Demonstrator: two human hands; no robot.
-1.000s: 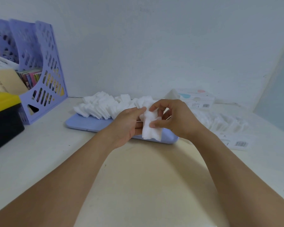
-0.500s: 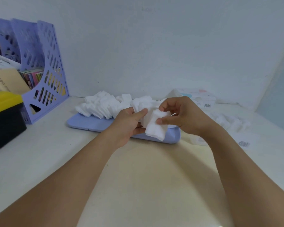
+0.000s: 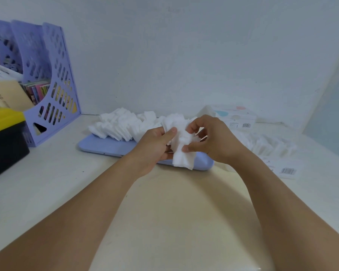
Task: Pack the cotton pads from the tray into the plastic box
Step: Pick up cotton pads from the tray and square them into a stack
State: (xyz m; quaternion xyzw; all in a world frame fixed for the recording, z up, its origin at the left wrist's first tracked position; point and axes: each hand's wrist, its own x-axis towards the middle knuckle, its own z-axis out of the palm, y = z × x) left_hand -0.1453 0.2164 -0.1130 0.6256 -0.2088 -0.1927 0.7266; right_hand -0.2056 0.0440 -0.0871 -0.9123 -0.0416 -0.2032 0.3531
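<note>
A pale blue tray (image 3: 104,146) lies at the middle of the white table with a heap of white cotton pads (image 3: 123,124) on it. Both hands hold a small stack of cotton pads (image 3: 183,153) just above the tray's right end. My left hand (image 3: 155,147) grips the stack from the left, thumb on top. My right hand (image 3: 209,139) pinches it from the right with thumb and curled fingers. A clear plastic box (image 3: 266,147) with white pads inside sits to the right, partly hidden behind my right hand.
A lilac file rack (image 3: 47,81) with papers stands at the back left, a black and yellow case (image 3: 4,137) in front of it. A white carton with a barcode (image 3: 235,116) sits by the wall at the right. A barcode label (image 3: 288,171) lies near it.
My hands lifted slightly with the stack of pads and my right-hand fingers shifted on it; the stack now hangs more upright between both hands.
</note>
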